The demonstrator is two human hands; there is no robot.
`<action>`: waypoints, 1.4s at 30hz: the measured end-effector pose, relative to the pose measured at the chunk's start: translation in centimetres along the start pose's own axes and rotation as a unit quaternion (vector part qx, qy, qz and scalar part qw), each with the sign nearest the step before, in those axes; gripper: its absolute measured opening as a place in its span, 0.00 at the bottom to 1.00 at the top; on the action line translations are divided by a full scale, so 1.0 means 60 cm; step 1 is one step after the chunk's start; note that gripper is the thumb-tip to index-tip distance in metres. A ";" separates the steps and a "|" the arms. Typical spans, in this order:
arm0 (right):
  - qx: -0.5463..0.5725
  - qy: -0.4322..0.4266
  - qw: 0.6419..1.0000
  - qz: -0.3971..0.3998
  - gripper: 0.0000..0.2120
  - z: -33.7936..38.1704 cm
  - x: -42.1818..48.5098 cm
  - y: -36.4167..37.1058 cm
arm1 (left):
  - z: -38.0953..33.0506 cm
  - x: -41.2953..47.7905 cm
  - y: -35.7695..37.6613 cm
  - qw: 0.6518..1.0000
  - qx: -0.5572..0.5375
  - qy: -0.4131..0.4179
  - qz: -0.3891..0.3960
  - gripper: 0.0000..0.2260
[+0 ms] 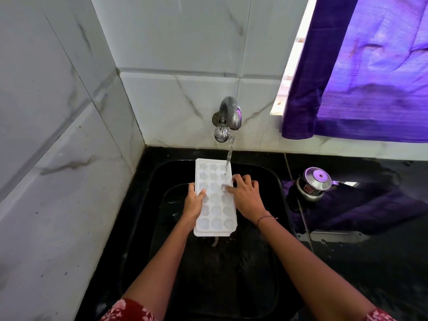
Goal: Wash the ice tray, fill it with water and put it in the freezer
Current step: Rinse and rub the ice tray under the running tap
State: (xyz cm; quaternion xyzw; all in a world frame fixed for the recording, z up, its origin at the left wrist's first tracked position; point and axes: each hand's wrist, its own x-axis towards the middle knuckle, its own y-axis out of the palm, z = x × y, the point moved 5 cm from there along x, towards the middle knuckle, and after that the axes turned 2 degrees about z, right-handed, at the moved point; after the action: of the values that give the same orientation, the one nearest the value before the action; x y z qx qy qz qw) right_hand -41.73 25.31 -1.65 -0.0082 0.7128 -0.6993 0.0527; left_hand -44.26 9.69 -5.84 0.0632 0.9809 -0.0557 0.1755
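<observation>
A white ice tray (214,212) with star and heart shaped cells is held over the black sink (266,174). My left hand (193,202) grips its left edge, thumb on top of the rim. On the tray's right side lies my right hand (245,195), its fingers bent over the cells where the water lands. A steel tap (229,114) on the back wall runs a stream onto the tray's far right cells. Water drips off the tray's near end.
White marble-look tiles form the left and back walls. A small steel pot with a lid (313,183) stands on the black counter (370,251) to the right of the sink. A purple curtain (370,77) hangs at the upper right.
</observation>
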 end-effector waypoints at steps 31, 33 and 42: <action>0.041 -0.063 0.993 -0.089 0.28 -0.023 0.008 -0.020 | -0.020 0.020 0.049 0.995 -0.067 0.007 0.069 0.06; 0.036 -0.062 0.994 -0.082 0.28 -0.032 0.009 -0.020 | -0.020 0.021 0.050 0.996 -0.059 0.009 0.072 0.07; 0.074 -0.027 0.994 -0.080 0.31 -0.037 0.008 -0.019 | -0.025 0.024 0.062 0.997 -0.056 -0.002 0.061 0.08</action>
State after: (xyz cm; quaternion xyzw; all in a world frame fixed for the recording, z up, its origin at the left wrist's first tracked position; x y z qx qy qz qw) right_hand -42.45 27.45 -0.51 -0.0801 0.6547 -0.7515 0.0163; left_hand -45.55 13.68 -5.27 0.1134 0.9764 0.0100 0.1835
